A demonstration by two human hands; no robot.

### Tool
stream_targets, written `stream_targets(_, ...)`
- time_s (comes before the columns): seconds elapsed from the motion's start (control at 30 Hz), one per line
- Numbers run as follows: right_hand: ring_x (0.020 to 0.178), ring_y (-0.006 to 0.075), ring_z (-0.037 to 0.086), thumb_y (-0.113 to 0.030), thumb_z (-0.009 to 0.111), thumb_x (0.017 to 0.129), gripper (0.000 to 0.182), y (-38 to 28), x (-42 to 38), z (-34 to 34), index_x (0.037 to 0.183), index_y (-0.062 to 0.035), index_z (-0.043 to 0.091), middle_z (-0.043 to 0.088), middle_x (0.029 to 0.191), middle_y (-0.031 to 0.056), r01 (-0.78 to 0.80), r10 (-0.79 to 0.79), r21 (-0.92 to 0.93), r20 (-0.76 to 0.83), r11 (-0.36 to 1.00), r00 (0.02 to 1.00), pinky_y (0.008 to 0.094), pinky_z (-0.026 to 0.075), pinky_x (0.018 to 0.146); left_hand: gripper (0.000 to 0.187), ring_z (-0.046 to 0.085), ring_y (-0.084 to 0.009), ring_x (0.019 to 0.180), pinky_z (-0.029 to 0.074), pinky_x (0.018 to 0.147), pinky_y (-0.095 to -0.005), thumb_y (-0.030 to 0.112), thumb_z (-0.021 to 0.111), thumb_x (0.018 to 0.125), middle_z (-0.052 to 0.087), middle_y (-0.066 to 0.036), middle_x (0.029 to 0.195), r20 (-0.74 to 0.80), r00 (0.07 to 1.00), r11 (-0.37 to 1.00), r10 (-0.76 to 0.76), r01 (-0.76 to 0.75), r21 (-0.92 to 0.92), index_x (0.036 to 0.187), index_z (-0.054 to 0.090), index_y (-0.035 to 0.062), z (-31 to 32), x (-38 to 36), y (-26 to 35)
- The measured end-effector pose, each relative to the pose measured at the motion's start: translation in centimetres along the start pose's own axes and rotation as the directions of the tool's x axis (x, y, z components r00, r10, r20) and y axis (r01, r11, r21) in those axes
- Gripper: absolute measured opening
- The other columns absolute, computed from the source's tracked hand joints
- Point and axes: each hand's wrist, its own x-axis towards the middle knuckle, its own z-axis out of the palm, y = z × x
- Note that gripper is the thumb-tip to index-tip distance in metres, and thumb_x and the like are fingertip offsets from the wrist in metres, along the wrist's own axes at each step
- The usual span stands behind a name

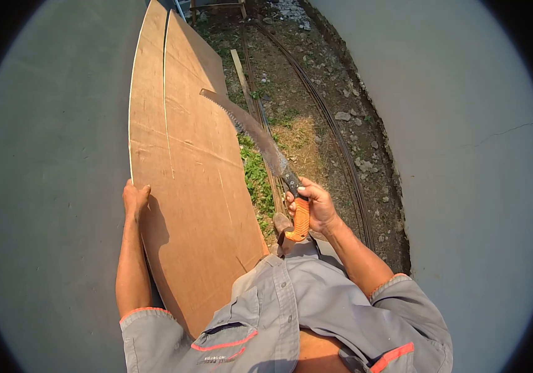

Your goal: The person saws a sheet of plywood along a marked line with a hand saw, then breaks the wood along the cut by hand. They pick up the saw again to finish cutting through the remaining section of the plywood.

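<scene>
My right hand [317, 204] is closed around the orange and black handle of a curved pruning saw [251, 127], holding it up in front of me. The toothed blade points away and to the left, overlapping the right part of a plywood sheet [195, 186] in this view. A narrow cut runs from the sheet's far end down toward its middle, wider at the far end, and faint lines mark the surface. My left hand [136, 198] grips the sheet's left edge, its thumb on the face and the other fingers hidden behind.
Grey walls [459, 143] stand on both sides. Between them, long thin rods [335, 133] and a wooden strip [240, 73] lie on dirt ground with grass and stones [343, 116]. My shoe [282, 222] shows beside the sheet's lower right edge.
</scene>
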Motion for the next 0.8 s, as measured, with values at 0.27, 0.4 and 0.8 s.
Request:
stream_targets(0.27, 0.088, 0.0129, 0.066, 0.0, 0.063, 0.085, 0.079, -6.2, -0.2, 1.3, 0.158, 0.0024, 0.034, 0.066, 0.12, 0.0116, 0.135, -0.058, -0.516, 0.163, 0.846, 0.985, 0.0285, 0.058, 0.076, 0.04, 0.074, -0.037, 0.096, 0.057, 0.086, -0.0452, 0.016, 0.076, 0.08, 0.076, -0.022, 0.102, -0.011, 1.0, 1.0, 0.001, -0.002, -0.03, 0.114, 0.065, -0.0025, -0.3, -0.7, -0.1)
stream_targets(0.4, 0.091, 0.013, 0.068, -0.001, 0.066, 0.089, 0.077, -8.1, -0.6, 1.5, 0.159, 0.001, 0.033, 0.064, 0.133, 0.0145, 0.175, -0.09, -0.415, 0.217, 0.893, 0.972, 0.0287, 0.058, 0.079, 0.04, 0.074, -0.0369, 0.095, 0.057, 0.086, -0.0455, 0.015, 0.076, 0.08, 0.076, -0.022, 0.102, -0.02, 1.0, 0.997, 0.016, -0.018, -0.076, 0.114, 0.064, -0.0029, 0.2, -0.4, -0.9)
stream_targets(0.8, 0.091, 0.0113, 0.065, -0.001, 0.064, 0.089, 0.071, -10.2, -0.7, 1.4, 0.155, 0.0023, 0.038, 0.069, 0.122, 0.0141, 0.348, -0.304, -0.573, 0.175, 0.742, 0.936, 0.0278, 0.056, 0.079, 0.039, 0.074, -0.0374, 0.095, 0.058, 0.085, -0.0451, 0.013, 0.076, 0.079, 0.075, -0.023, 0.101, -0.027, 0.999, 0.999, 0.02, -0.021, -0.038, 0.112, 0.064, -0.0035, 0.0, -0.3, -1.1)
